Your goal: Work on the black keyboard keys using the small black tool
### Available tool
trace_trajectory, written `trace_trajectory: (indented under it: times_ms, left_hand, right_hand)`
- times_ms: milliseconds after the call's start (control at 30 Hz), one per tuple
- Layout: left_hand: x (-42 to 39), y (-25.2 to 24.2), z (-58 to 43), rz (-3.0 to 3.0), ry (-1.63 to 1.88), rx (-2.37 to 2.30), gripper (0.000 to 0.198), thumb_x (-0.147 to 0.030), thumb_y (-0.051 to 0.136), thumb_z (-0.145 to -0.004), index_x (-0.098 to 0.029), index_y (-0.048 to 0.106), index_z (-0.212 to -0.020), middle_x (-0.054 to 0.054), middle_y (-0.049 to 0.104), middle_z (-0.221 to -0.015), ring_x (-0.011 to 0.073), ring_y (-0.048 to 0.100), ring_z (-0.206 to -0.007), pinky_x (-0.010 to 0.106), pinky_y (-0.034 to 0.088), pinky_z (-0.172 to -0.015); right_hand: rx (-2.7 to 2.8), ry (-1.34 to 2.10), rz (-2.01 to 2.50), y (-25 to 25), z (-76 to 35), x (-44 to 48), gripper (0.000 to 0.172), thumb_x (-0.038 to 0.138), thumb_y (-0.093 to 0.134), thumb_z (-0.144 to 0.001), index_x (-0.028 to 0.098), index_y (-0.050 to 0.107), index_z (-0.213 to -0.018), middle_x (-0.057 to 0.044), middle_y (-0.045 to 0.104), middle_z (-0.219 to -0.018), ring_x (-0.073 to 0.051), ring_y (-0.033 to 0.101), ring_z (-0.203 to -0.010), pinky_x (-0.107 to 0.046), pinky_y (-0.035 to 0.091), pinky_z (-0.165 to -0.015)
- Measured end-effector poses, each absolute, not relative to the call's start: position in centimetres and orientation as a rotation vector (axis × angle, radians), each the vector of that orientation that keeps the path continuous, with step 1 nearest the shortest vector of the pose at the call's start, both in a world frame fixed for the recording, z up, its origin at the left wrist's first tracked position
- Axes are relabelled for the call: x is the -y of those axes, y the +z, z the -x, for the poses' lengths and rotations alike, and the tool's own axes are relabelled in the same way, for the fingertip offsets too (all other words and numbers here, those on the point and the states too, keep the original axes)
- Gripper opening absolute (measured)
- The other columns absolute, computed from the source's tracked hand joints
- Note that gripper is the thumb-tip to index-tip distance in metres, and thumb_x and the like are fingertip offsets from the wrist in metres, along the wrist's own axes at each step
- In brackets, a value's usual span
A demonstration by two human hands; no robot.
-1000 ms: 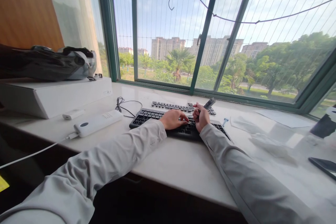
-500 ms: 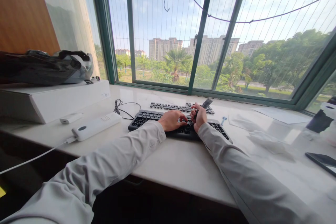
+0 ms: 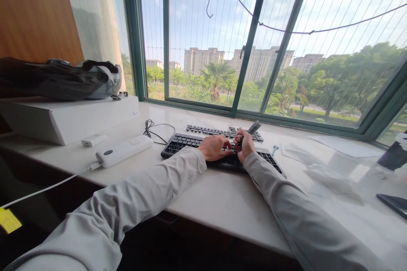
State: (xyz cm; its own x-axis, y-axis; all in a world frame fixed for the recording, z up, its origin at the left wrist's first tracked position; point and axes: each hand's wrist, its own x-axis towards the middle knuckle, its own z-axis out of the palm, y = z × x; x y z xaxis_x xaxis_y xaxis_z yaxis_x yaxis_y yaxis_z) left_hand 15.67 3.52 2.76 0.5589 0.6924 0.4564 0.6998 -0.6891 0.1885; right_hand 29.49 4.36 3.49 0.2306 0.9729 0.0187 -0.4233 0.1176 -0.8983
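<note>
Black keyboard: laid flat on the pale sill, near the middle of the view; its middle keys are covered by both hands.
Left hand: rested palm down on the keyboard, fingers spread loosely and pointed toward the right hand; nothing is gripped by it.
Right hand: curled into a closed fist around a dark tool, set on the keyboard just right of the left hand, fingertips of the two hands almost meeting.
Dark tool: clamped in the right fist, its upper end projected up and to the right above the knuckles; its lower end is hidden by the fingers, so contact with the keys cannot be told.
Loose keycaps: arranged in rows on the sill just behind the keyboard, apart from both hands.
Sill: pale stone, glossy, beneath the window.
White power bank: placed left of the keyboard, a white cable attached at its left end.
White box: stood at far left, a dark bag laid on top.
Blue item: small, seen just right of the keyboard.
</note>
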Motion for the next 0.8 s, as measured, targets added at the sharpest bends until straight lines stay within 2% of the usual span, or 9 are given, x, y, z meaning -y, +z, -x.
trace_trajectory:
  times_ms: [167, 433, 567, 800]
  left_hand:
    - [-3.22, 3.01, -15.83, 2.695, -0.805, 1.297, 0.024, -0.041, 0.057, -0.079, -0.024, 0.069, -0.09, 0.004, 0.067, -0.098, 0.0211, 0.063, -0.088, 0.029, 0.047, -0.076]
    - [-3.01, 3.2, -15.77, 2.686, -0.81, 1.316, 0.024, -0.041, 0.056, -0.079, -0.021, 0.065, -0.09, 0.005, 0.068, -0.096, 0.0208, 0.063, -0.087, 0.029, 0.047, -0.075]
    - [-3.02, 3.21, -15.68, 2.712, -0.816, 1.292, 0.024, -0.042, 0.057, -0.079, -0.021, 0.063, -0.089, 0.003, 0.068, -0.094, 0.0201, 0.063, -0.086, 0.028, 0.047, -0.074]
    - [-3.36, 2.96, -15.64, 2.772, -0.79, 1.254, 0.03, -0.05, 0.059, -0.079, -0.025, 0.066, -0.094, 0.001, 0.068, -0.098, 0.0199, 0.063, -0.088, 0.028, 0.047, -0.074]
  right_hand:
    - [0.767, 1.189, 0.932, 3.89, -29.32, -4.12, 0.025, 0.032, 0.052, -0.083, 0.019, 0.039, -0.066, 0.008, 0.031, -0.049, -0.005, 0.031, -0.04, -0.016, 0.019, -0.034]
    - [0.709, 1.192, 0.895, 4.15, -29.04, -4.02, 0.026, 0.029, 0.052, -0.084, 0.019, 0.039, -0.064, 0.008, 0.031, -0.047, -0.006, 0.032, -0.039, -0.019, 0.022, -0.035]
    - [0.709, 1.229, 0.818, 4.0, -29.21, -4.19, 0.027, 0.028, 0.055, -0.082, 0.019, 0.039, -0.062, 0.008, 0.033, -0.046, -0.005, 0.032, -0.039, -0.02, 0.024, -0.036]
    - [0.755, 1.337, 0.797, 3.46, -30.03, -4.84, 0.031, 0.035, 0.06, -0.08, 0.02, 0.04, -0.062, 0.008, 0.032, -0.046, -0.006, 0.033, -0.039, -0.019, 0.02, -0.033]
